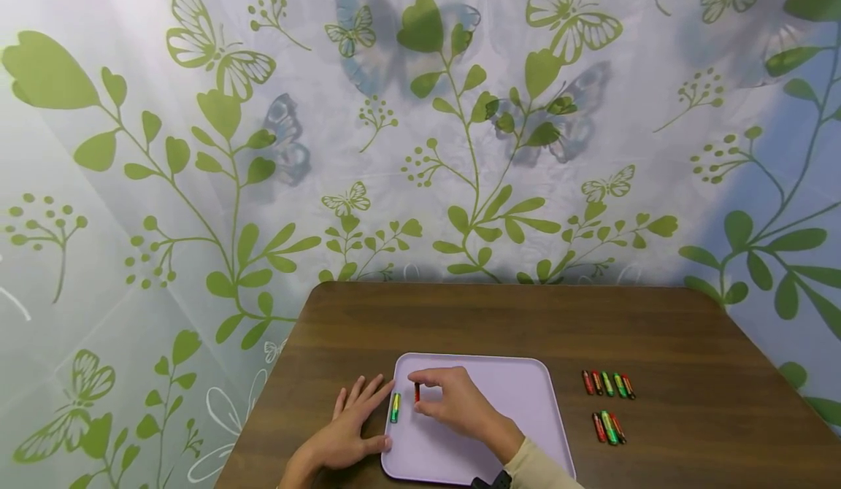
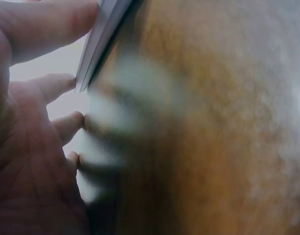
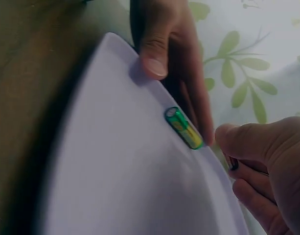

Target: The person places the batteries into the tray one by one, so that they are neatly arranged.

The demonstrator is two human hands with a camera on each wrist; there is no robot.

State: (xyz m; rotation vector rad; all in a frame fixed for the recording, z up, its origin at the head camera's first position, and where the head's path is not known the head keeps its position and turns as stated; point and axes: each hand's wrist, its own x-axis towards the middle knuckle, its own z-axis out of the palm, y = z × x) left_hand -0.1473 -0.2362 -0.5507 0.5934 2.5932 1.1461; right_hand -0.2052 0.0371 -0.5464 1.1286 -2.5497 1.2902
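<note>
right hand [image 1: 463,405]: thumb and fingertips parted only round pinched red-black battery [image 1: 417,393], over left part of tray [image 1: 515,387] | left hand [image 1: 344,430]: fingers spread, touching tray edge, probably steadying it | green battery [image 1: 395,407]: inside, along left rim | other batteries [image 1: 607,384]: two rows on table [image 1: 512,317], right of tray, probably for easy reach

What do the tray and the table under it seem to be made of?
The tray looks like matte plastic: even pale lilac with a smooth raised rim, though coated metal is possible. The table looks like low-sheen wood or wood-look laminate: dark brown with streaky grain.
</note>
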